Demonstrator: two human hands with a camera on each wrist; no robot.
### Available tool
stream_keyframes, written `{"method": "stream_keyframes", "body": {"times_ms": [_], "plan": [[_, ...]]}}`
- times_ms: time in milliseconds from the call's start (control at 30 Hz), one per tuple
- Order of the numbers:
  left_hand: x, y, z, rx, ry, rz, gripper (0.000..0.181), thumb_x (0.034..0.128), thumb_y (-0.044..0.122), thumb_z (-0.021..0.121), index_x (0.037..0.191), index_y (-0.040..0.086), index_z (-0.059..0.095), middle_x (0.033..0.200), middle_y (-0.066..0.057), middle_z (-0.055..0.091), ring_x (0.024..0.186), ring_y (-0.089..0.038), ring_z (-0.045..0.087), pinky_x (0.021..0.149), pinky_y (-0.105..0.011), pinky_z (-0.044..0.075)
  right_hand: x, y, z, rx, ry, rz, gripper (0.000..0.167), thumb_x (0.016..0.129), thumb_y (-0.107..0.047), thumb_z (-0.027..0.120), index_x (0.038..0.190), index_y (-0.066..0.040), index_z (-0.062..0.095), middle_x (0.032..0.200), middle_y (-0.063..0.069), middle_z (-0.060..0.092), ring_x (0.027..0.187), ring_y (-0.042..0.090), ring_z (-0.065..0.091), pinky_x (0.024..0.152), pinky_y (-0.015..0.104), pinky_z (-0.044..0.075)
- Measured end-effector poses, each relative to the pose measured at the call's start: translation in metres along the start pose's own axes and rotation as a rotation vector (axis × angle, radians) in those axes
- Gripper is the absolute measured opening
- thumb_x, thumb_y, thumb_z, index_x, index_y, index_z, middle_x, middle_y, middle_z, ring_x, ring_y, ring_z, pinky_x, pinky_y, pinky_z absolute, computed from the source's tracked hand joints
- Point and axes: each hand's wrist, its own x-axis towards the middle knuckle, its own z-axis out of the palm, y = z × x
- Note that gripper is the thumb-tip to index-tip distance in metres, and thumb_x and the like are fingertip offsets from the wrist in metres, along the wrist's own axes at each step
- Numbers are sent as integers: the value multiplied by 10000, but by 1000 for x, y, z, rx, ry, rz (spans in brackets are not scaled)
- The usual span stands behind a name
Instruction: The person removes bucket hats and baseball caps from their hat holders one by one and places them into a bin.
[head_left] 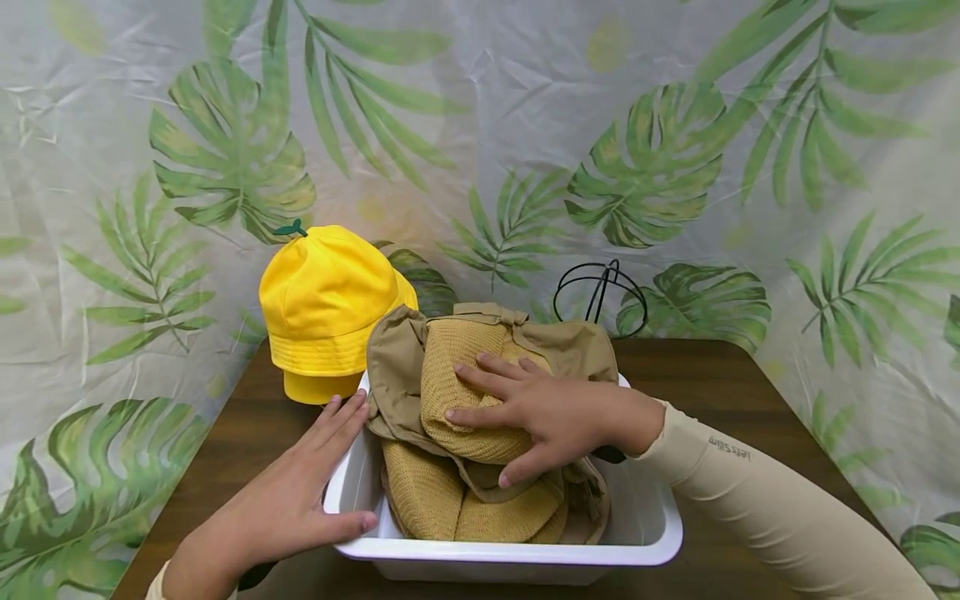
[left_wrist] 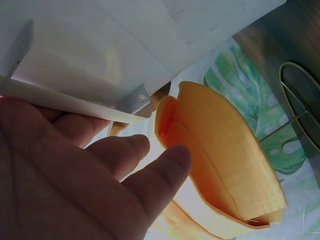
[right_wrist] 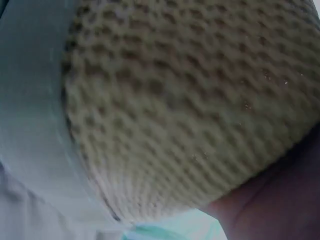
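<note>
Sleeve [head_left: 780, 492] print reads "Let's Slim", upside down. Right hand [head_left: 558, 412] spread wide, pressing tan hat [head_left: 438, 392]; left hand [head_left: 300, 483] wide, touching white bin [head_left: 510, 552].

Head view sits high, faces forward and down over worktop [head_left: 720, 375]. Left wrist view, near and tilted, looks past fingers [left_wrist: 170, 162] along tub [left_wrist: 125, 50]; shares yellow hat [left_wrist: 225, 140] with head view. Right wrist view almost fills with knit [right_wrist: 190, 100].
</note>
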Motion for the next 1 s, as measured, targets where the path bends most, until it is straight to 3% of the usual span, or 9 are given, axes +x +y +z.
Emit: {"method": "stream_keyframes", "body": {"times_ms": [133, 367, 467, 800, 1000], "plan": [[0, 2, 0, 9, -3, 0, 1053, 812, 622, 700, 1590, 103, 217, 1655, -17, 153, 1482, -396, 148, 1101, -165, 32, 6, 1, 8, 9, -56, 29, 793, 907, -669, 542, 1577, -362, 249, 1663, 79, -25, 1499, 358, -54, 1119, 662, 124], [1, 4, -2, 34, -4, -16, 1066, 800, 646, 702, 1585, 95, 235, 1648, -34, 176, 1480, -393, 158, 1138, -402, 249, 15, -3, 11, -46, -120, 81, 801, 894, -651, 583, 1572, -391, 246, 1660, 77, -54, 1494, 357, -97, 1077, 716, 152], [0, 3, -1, 32, 4, -19, 1068, 796, 635, 714, 1583, 91, 240, 1644, -55, 186, 1475, -405, 166, 1127, -438, 271, 19, -5, 12, -55, -142, 90, 800, 891, -642, 596, 1569, -407, 243, 1662, 66, -50, 1495, 347, -98, 1077, 710, 170], [1, 2, 0, 6, -31, -52, 1062, 794, 629, 720, 1586, 110, 240, 1652, -15, 152, 1488, -376, 141, 1148, -279, 134, 29, -3, 27, -61, -208, 106, 810, 875, -663, 599, 1560, -443, 229, 1660, 27, -88, 1494, 317, -127, 1061, 720, 195], [0, 3, -1, -1, -31, -50, 1055, 795, 610, 731, 1585, 110, 243, 1652, -16, 152, 1493, -357, 129, 1151, -300, 142, 38, -2, 37, -21, -247, 113, 812, 865, -662, 613, 1556, -448, 243, 1659, 16, -90, 1498, 324, -92, 1071, 702, 205]]}}
